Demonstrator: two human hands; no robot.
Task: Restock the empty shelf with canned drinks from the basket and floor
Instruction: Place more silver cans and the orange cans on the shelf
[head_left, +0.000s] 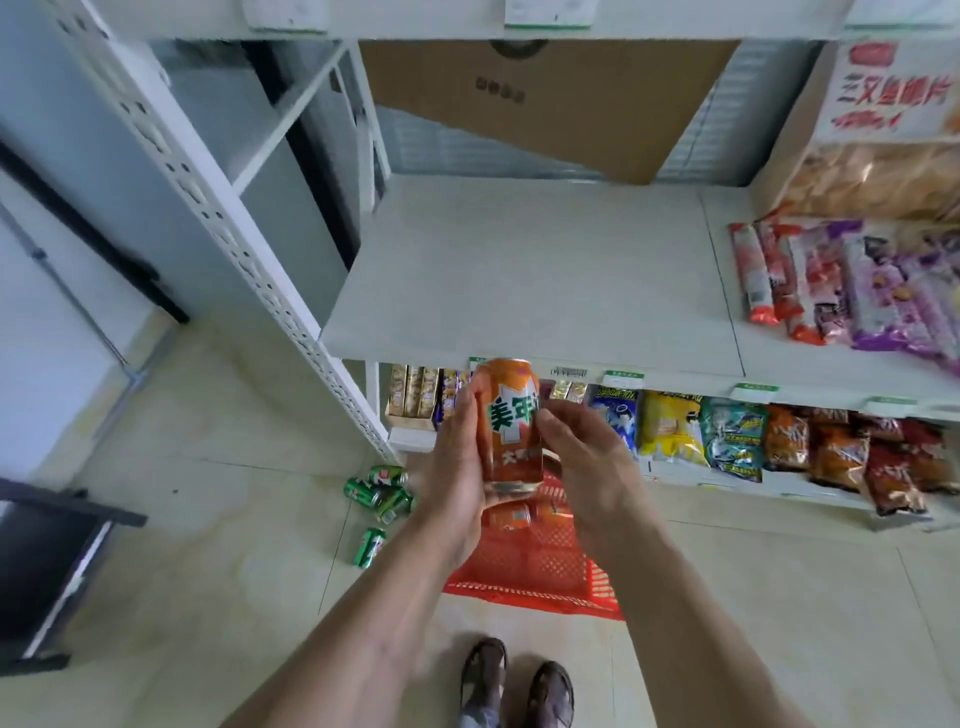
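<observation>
Left hand and right hand clasped around upright orange can, between the palms, above red basket

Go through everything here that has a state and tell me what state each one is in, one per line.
orange can: upright, held in both hands
left hand: gripping the can's left side
right hand: fingers on the can's right side
empty shelf: bare, no cans yet
red basket: on the floor, orange cans inside
green cans: lying on the floor
</observation>
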